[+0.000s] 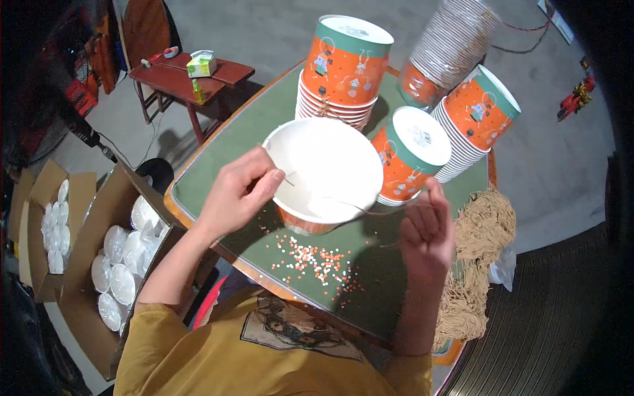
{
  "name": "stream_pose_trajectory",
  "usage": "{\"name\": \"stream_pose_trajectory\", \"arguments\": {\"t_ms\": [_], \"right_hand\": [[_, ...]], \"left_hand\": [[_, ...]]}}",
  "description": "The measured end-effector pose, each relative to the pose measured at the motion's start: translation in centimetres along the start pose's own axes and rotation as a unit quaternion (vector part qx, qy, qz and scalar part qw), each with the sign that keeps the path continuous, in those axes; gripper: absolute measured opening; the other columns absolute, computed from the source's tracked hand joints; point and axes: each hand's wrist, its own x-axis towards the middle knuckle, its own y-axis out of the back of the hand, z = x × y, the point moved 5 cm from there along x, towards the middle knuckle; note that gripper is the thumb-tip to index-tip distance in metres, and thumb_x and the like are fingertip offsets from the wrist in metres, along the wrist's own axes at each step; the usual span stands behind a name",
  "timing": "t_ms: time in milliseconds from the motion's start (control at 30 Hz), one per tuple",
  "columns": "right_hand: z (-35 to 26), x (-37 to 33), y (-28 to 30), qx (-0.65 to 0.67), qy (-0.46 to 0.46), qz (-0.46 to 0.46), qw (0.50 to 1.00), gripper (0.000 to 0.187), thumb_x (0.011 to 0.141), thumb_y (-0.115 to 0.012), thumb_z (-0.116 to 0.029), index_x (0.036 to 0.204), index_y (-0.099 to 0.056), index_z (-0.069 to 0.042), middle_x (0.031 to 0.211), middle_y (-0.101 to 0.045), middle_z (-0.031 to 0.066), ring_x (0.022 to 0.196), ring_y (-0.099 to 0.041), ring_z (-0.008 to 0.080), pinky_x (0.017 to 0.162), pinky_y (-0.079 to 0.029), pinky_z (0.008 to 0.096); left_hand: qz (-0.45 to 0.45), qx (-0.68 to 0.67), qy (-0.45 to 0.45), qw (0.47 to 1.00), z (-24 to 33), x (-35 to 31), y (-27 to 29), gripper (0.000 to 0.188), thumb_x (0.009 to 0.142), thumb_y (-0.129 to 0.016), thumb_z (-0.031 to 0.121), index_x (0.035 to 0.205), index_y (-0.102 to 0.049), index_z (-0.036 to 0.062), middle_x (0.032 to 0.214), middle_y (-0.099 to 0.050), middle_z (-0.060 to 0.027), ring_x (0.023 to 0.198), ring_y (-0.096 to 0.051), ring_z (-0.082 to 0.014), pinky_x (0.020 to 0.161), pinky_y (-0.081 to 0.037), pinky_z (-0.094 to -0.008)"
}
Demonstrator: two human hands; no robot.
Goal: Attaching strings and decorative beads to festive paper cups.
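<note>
A white-lined paper bucket (323, 165) with an orange outside tilts toward me at the middle of the table. At its left rim my left hand (241, 191) is closed in a pinch, with a short, thin cord end (288, 181) poking out past the thumb over the bucket's mouth. From the bucket's right side a thin tan cord (373, 212) runs to my right hand (429, 228). That hand has curled fingers, slightly blurred, and seems to grip the cord. Small orange and white paper dots (317, 261) lie scattered on the green tabletop (244, 148) below the bucket.
Stacked orange-and-green paper buckets (350, 69) stand upside down behind, beside another stack (413, 155) and a plastic-wrapped one (449, 49). Bundles of tan cord (485, 228) lie along the right edge. Cardboard boxes (86, 257) of wrapped white lids stand left; a red bench (191, 72) is beyond.
</note>
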Motion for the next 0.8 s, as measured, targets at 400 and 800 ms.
{"name": "stream_pose_trajectory", "arguments": {"t_ms": [400, 800], "right_hand": [[3.9, -0.6, -3.7, 0.107, -0.078, 0.041, 0.99, 0.017, 0.101, -0.044, -0.013, 0.112, -0.053, -0.003, 0.056, -0.028, -0.0047, 0.046, -0.024, 0.0031, 0.036, -0.02, 0.0194], [0.7, -3.5, 0.3, -0.647, 0.343, 0.015, 0.681, 0.023, 0.089, -0.058, -0.01, 0.11, -0.057, -0.002, 0.088, -0.057, 0.0079, 0.065, -0.052, 0.0145, 0.056, -0.046, 0.0263]], "left_hand": [[-0.012, -0.096, -0.016, 0.995, 7.2, -3.5, -6.4, 0.037, 0.079, -0.075, 0.02, 0.106, -0.057, 0.0016, 0.098, -0.058, -0.0105, 0.07, -0.061, -0.0182, 0.06, -0.051, -0.0317], [-0.209, -0.059, 0.026, 0.976, 6.6, -3.2, -9.1, 0.017, 0.098, -0.047, 0.02, 0.094, -0.052, 0.0037, 0.071, -0.06, -0.0175, 0.066, -0.06, -0.0392, 0.057, -0.046, -0.0492]]}}
